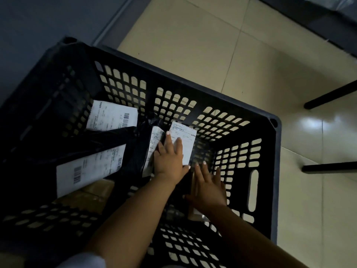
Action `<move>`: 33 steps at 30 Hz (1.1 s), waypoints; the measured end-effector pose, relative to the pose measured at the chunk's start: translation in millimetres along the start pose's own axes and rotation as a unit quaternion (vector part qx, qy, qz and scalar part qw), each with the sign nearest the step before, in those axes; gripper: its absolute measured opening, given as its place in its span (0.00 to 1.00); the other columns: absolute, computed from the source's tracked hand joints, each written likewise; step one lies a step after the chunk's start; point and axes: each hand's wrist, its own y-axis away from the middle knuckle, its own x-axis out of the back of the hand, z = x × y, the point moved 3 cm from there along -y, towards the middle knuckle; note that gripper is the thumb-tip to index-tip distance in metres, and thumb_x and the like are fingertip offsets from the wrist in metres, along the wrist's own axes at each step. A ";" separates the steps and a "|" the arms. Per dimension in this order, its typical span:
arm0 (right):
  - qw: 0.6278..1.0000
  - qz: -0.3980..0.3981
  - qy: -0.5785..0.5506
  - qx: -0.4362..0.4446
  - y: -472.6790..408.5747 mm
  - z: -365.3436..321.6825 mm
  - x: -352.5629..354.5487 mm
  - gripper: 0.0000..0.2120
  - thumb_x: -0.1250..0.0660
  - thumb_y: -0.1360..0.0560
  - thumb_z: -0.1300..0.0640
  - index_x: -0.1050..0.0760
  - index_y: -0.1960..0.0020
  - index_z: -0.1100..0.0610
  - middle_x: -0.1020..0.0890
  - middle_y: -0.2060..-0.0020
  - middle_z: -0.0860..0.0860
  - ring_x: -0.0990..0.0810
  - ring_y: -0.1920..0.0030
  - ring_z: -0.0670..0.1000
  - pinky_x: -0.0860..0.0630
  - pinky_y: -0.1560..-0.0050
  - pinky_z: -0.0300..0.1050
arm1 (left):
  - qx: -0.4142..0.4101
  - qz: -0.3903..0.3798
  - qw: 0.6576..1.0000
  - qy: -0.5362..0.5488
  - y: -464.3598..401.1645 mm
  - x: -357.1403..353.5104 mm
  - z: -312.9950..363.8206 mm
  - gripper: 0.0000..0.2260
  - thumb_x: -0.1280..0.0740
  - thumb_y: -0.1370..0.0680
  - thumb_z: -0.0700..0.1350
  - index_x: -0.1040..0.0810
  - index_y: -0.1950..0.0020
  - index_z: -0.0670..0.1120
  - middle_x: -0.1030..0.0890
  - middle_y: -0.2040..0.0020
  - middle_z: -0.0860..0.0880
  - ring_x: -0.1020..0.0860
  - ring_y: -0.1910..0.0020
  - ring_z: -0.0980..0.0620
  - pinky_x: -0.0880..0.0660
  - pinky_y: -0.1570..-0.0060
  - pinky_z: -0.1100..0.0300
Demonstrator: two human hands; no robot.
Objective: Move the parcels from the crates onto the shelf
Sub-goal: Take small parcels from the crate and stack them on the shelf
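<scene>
A black perforated crate stands on the tiled floor, and both my arms reach down into it. Near its right wall a dark parcel with a white label stands tilted. My left hand lies on the label, fingers over its top and thumb under its lower edge. My right hand presses against the parcel's right side with fingers spread. Further left lie a black bag parcel with a large label, another labelled parcel at the back, and a brown carton partly hidden beneath.
Beige floor tiles stretch beyond the crate. Two black bars jut in from the right edge. A dark low structure crosses the top right corner. A grey wall rises at the upper left.
</scene>
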 end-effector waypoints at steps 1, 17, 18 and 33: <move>1.000 0.001 0.011 -0.004 1.4 -1.9 -0.7 0.50 0.38 0.29 0.32 0.68 0.24 0.45 0.65 0.24 0.46 0.67 0.26 0.66 0.50 0.26 0.62 | 0.000 0.002 1.000 0.008 0.7 1.5 -0.6 0.43 0.38 0.25 0.64 0.62 0.23 0.49 0.66 0.24 0.36 0.47 0.27 0.31 0.36 0.35 0.43; 0.982 0.126 -0.131 0.046 48.6 -22.3 56.8 0.55 0.28 0.32 0.39 0.65 0.23 0.51 0.59 0.24 0.62 0.35 0.30 0.62 0.29 0.37 0.50 | 0.004 0.005 0.998 0.056 93.2 90.9 -28.7 0.41 0.38 0.26 0.64 0.60 0.23 0.59 0.67 0.23 0.46 0.43 0.30 0.37 0.31 0.42 0.47; 0.974 0.150 -0.158 0.067 58.4 -25.0 69.4 0.56 0.28 0.32 0.40 0.65 0.23 0.52 0.53 0.24 0.62 0.36 0.29 0.61 0.30 0.36 0.50 | 0.019 0.015 0.998 0.061 105.7 102.2 -33.6 0.40 0.38 0.26 0.64 0.60 0.23 0.59 0.67 0.23 0.46 0.43 0.30 0.37 0.32 0.41 0.47; 0.778 0.337 -0.408 0.339 311.2 -73.0 292.8 0.45 0.23 0.36 0.44 0.46 0.28 0.48 0.28 0.39 0.43 0.26 0.47 0.38 0.27 0.49 0.38 | 0.110 0.328 0.933 0.102 369.4 316.3 -10.5 0.38 0.38 0.27 0.63 0.57 0.25 0.65 0.63 0.23 0.56 0.40 0.32 0.47 0.31 0.41 0.54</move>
